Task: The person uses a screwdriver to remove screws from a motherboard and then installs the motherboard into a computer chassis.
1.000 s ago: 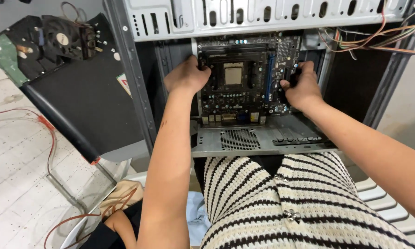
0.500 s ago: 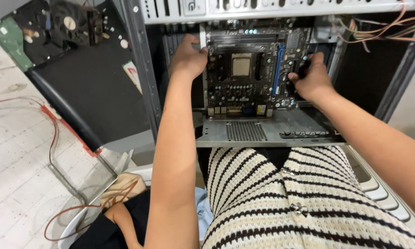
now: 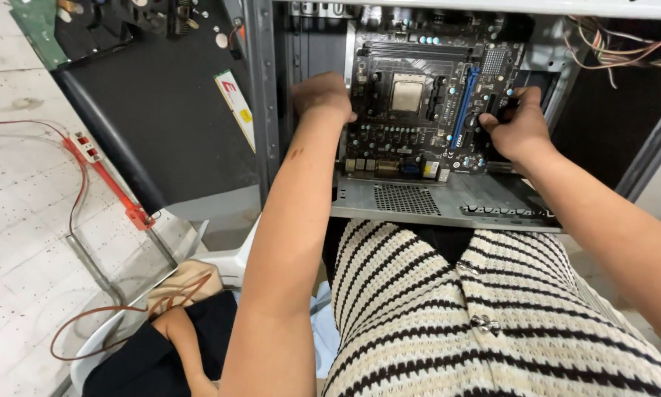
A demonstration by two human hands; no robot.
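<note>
Holding a motherboard by both side edges, inside an open grey PC case that lies tilted toward the camera. Left hand is curled over the board's left edge, fingers wrapped out of sight behind it, so it looks like it's gripping that edge. Right hand pinches the right edge, just past the blue slot, thumb on top and fingers closed around the side. The board sits flat against the case's back wall, CPU socket roughly in the middle between the hands. A bundle of coloured wires hangs in the case's top right corner. Left of the case there's a black panel leaning over, and a red cable trails across the white tiled floor.
</note>
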